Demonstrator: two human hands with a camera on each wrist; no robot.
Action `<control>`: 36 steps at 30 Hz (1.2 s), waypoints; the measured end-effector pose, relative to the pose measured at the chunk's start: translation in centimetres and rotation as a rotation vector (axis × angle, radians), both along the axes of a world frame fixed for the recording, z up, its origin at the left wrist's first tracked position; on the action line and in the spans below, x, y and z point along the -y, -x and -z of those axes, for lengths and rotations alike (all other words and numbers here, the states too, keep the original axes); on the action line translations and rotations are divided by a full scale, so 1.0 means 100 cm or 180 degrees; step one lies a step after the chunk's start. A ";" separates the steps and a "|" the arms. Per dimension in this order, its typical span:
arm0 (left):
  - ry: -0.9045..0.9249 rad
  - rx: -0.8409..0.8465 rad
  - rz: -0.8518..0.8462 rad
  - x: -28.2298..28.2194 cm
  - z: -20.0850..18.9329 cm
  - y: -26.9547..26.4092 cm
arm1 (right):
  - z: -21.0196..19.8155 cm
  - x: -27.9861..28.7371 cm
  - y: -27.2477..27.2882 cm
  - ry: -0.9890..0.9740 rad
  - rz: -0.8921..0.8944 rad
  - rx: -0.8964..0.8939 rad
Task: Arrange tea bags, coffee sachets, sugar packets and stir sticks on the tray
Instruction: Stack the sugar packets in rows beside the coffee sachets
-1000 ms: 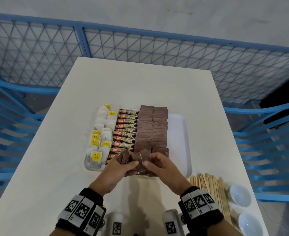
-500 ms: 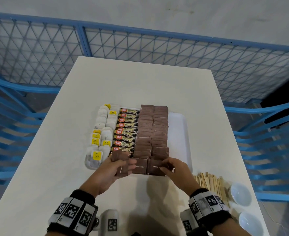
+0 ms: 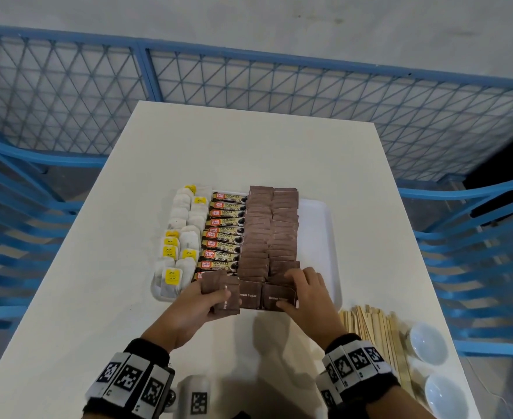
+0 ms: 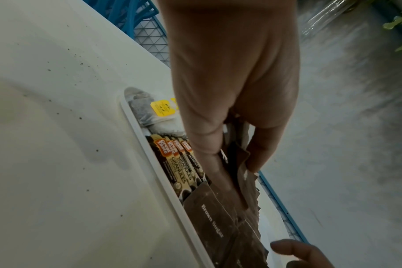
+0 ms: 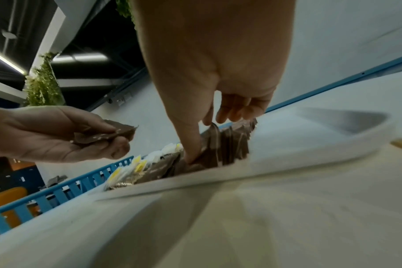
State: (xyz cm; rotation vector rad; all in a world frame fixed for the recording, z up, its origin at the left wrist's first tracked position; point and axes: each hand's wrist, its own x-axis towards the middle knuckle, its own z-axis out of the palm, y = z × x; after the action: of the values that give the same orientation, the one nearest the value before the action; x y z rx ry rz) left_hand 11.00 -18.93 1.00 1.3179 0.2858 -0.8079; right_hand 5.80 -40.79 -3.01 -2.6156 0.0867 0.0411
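A white tray [image 3: 318,237] holds tea bags [image 3: 182,237] on its left, coffee sachets [image 3: 225,237] in the middle, and two columns of brown sugar packets [image 3: 270,231]. My left hand [image 3: 222,302] hovers over the tray's near edge and grips a small stack of sugar packets [image 3: 215,282] between thumb and fingers, as the left wrist view [image 4: 243,174] also shows. My right hand [image 3: 290,290] lies on the nearest packets of the right column. Its fingers rest on top and its thumb [image 5: 190,157] presses the front packet. Wooden stir sticks [image 3: 373,331] lie on the table to the right of the tray.
Two small white bowls [image 3: 429,343] [image 3: 445,397] stand at the table's near right corner beside the sticks. The tray's right strip is bare. A blue mesh fence [image 3: 249,80] and blue chairs surround the white table [image 3: 249,152].
My right hand laid a sugar packet at the near end of the right column and now rests on it. The left hand drew its stack slightly back and left.
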 end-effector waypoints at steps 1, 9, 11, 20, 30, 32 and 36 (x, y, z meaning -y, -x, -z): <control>0.0064 -0.0003 0.0008 0.001 -0.002 0.000 | -0.002 -0.001 0.000 -0.0018 0.0008 0.0065; 0.0215 0.0362 0.0439 0.006 -0.005 0.001 | -0.031 -0.033 -0.013 -0.1434 -0.0191 -0.0275; 0.0047 0.0474 0.0526 0.007 -0.004 0.000 | -0.031 -0.036 -0.013 -0.1711 -0.0187 -0.0448; 0.0276 -0.0145 -0.0172 0.007 0.001 -0.005 | -0.026 -0.019 0.001 -0.2331 0.0198 -0.0969; -0.0735 0.0978 0.0492 0.008 0.005 -0.006 | -0.004 0.001 0.005 -0.0637 0.0057 -0.0643; -0.1161 0.1414 0.0724 0.011 0.009 -0.008 | 0.001 0.002 0.006 -0.0525 0.0005 -0.0567; -0.1793 0.2323 0.1257 0.018 0.018 -0.010 | 0.001 0.001 0.006 -0.0341 -0.0102 -0.0428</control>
State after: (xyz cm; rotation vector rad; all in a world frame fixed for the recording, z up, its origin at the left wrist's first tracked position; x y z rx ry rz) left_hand 12.02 -20.71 -0.82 2.1464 -0.3693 -0.5236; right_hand 5.22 -40.87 -3.13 -2.5050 0.0874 0.2270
